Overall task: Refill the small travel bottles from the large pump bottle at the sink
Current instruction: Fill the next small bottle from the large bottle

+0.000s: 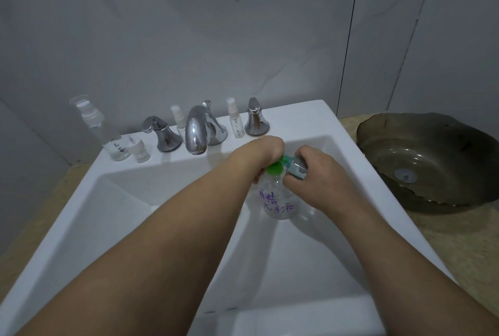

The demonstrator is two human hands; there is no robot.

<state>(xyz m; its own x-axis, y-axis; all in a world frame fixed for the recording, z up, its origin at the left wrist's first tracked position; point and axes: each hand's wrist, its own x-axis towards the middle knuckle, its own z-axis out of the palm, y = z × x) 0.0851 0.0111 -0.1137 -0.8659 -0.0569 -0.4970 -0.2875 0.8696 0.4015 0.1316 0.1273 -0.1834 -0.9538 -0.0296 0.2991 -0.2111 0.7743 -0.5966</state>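
Observation:
A large clear pump bottle (279,200) with purple writing and a green pump head (275,167) stands in the white sink (167,173). My left hand (266,150) lies over the pump head, fingers curled down around it. My right hand (316,173) grips a small clear travel bottle (298,167), tilted on its side with its mouth at the green nozzle. On the sink's back ledge stand two small spray bottles (237,119) (179,122), one on each side of the faucet.
A chrome faucet (198,130) with two handles (160,134) (256,118) sits on the back ledge. A tall clear pump bottle (104,130) and a loose small cap (139,149) stand at the left. A dark glass bowl (429,160) rests on the counter to the right.

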